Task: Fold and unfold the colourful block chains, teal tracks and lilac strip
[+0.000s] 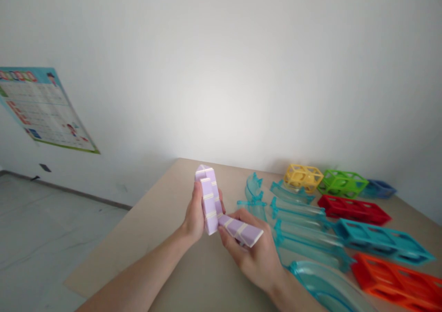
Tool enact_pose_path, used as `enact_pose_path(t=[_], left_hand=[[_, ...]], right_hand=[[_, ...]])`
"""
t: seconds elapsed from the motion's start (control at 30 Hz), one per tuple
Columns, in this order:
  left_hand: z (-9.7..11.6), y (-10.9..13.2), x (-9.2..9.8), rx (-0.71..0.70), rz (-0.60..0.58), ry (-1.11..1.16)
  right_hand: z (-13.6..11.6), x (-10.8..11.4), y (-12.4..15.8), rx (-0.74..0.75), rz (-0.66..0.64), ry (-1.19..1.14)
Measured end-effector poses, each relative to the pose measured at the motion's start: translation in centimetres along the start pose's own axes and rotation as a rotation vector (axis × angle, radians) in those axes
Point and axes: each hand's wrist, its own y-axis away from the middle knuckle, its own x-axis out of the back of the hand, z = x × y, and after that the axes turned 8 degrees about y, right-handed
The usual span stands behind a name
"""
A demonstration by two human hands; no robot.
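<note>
A lavender twisty snake puzzle (211, 201) with pale-edged segments is held up over the table between both hands. Its folded, upright part sits in my left hand (195, 213), with the fingers wrapped behind it. The straight arm of the puzzle sticks out towards the lower right, where my right hand (253, 252) grips it between thumb and fingers. The two parts meet at an angle between my hands. Behind the puzzle, some of my left fingers are hidden.
Right of my hands lie clear teal track pieces (305, 240), some curved. Beyond them stand lattice blocks: yellow (303, 177), green (343, 183), red (354, 209), teal (383, 240) and orange (397, 280). The beige table (165, 197) meets a white wall bearing a poster (44, 109).
</note>
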Motion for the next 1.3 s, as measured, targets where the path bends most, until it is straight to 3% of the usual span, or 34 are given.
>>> enact_pose_path(t=[0.27, 0.63, 0.77, 1.07, 1.23, 1.3], left_hand=[[0.5, -0.2, -0.1, 0.144, -0.017, 0.013], [-0.6, -0.1, 0.5, 0.158, -0.029, -0.003], [-0.7, -0.1, 0.7, 0.073, -0.031, -0.005], [-0.4, -0.5, 1.0, 0.263, -0.083, -0.11], [-0.6, -0.3, 0.9, 0.014, 0.027, -0.008], [-0.5, -0.1, 0.4, -0.07, 0.008, 0.029]], right_hand=[[0.0, 0.1, 0.1, 0.075, -0.027, 0.032], [0.5, -0.1, 0.1, 0.196, 0.088, 0.234], [0.6, -0.3, 0.1, 0.154, 0.014, 0.229], [0.5, 0.3, -0.4, 0.149, -0.173, 0.179], [0.4, -0.1, -0.2, 0.094, -0.092, 0.185], [0.1, -0.4, 0.1, 0.072, -0.028, 0.184]])
